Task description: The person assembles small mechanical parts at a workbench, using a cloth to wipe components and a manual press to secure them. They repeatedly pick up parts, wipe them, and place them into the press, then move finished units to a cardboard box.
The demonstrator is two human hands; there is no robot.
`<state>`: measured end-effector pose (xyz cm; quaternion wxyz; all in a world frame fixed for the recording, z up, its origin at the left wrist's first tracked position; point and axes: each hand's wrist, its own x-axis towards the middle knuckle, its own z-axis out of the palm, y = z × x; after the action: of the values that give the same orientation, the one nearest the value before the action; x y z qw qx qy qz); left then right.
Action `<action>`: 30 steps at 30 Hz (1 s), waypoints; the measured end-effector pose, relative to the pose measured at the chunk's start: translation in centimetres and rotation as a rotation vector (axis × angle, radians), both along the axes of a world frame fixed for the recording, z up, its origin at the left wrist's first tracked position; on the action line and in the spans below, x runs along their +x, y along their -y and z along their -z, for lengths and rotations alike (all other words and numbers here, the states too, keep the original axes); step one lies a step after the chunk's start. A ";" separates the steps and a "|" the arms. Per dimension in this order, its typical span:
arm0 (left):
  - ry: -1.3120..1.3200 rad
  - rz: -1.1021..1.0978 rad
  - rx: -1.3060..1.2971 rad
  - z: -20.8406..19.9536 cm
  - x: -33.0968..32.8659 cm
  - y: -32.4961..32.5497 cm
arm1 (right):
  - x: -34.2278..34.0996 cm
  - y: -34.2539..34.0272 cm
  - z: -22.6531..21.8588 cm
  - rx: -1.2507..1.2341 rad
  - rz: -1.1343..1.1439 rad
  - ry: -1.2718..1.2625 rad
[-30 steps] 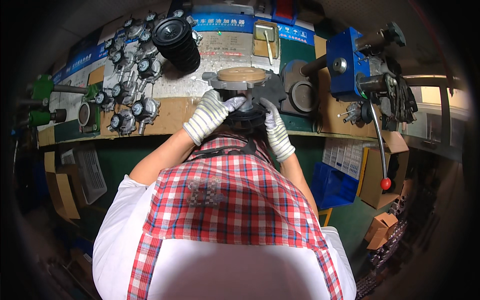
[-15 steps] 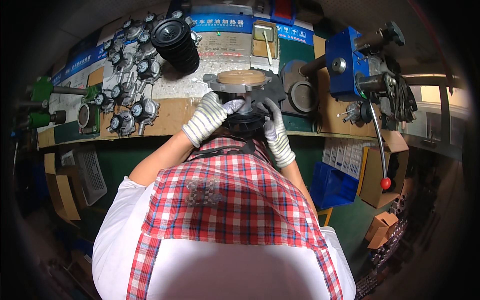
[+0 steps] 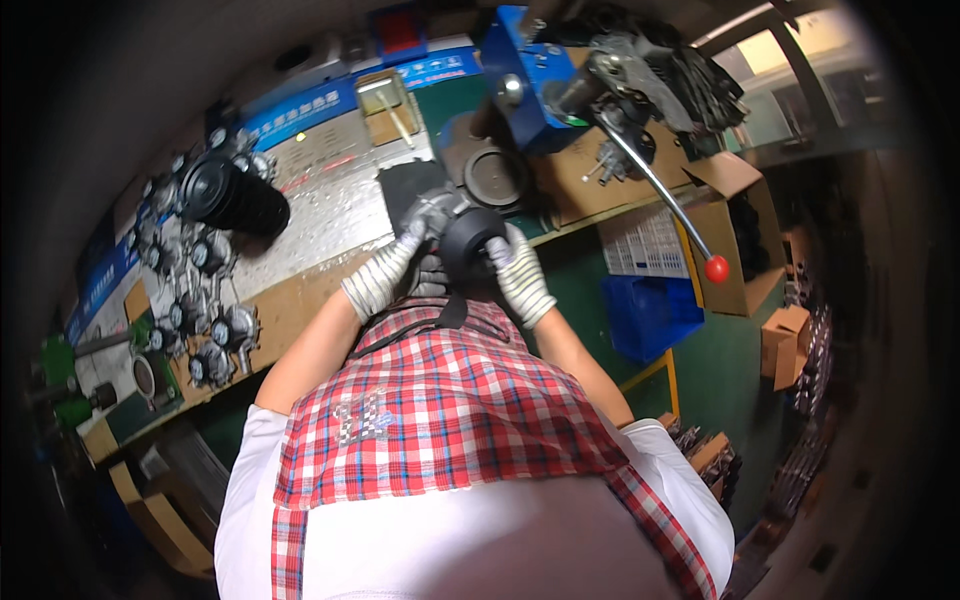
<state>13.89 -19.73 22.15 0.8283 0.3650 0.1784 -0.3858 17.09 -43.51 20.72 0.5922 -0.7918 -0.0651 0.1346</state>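
My left hand (image 3: 390, 272), in a striped glove, is closed around a grey metal housing (image 3: 438, 212) in front of my apron. Joined to the housing, or pressed against it, is a black round part (image 3: 470, 240) whose face is turned toward the right. My right hand (image 3: 522, 278), gloved too, grips the black part's right side, fingers at its rim. The underside of the piece is hidden. Behind it a black pad (image 3: 408, 185) lies on the bench.
Several metal pump-like units (image 3: 212, 250) and a stack of black round parts (image 3: 238, 195) stand at left. A blue press (image 3: 530, 85) with a red-knobbed lever (image 3: 715, 268) is at right. A blue bin (image 3: 650, 318) and a cardboard box (image 3: 740, 240) sit beyond the bench edge.
The housing has been tipped over from upright, so its black part now faces up and right. Both hands have shifted with it. The whole view has turned toward the right.
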 end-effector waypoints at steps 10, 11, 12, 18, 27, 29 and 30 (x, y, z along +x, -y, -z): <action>0.167 -0.296 0.377 3.0 -0.4 0.1 | 15.8 15.0 1.0 0.223 0.738 -0.266; 0.130 -0.356 0.471 4.9 -1.4 -1.1 | 18.8 15.4 3.5 0.261 0.680 -0.271; 0.099 -0.427 0.547 7.1 -2.3 -2.2 | 21.8 16.0 6.0 0.179 0.488 -0.224; 0.437 -1.167 1.561 7.5 -4.4 -10.0 | 33.2 13.9 14.3 0.951 0.245 -0.276; -0.685 -0.709 2.175 5.8 -16.4 -24.1 | 21.7 17.7 15.5 0.149 0.601 -0.230; -0.490 -0.275 2.194 9.9 -18.8 -26.0 | 16.8 18.9 18.8 0.152 0.611 -0.355; -0.465 -0.045 2.208 11.0 -19.4 -26.7 | 14.3 18.3 19.0 0.256 0.655 -0.424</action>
<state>-5.51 7.02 11.16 0.0057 0.8136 0.5782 -0.0604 31.43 -61.78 1.67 0.6979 -0.6451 0.2977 0.0897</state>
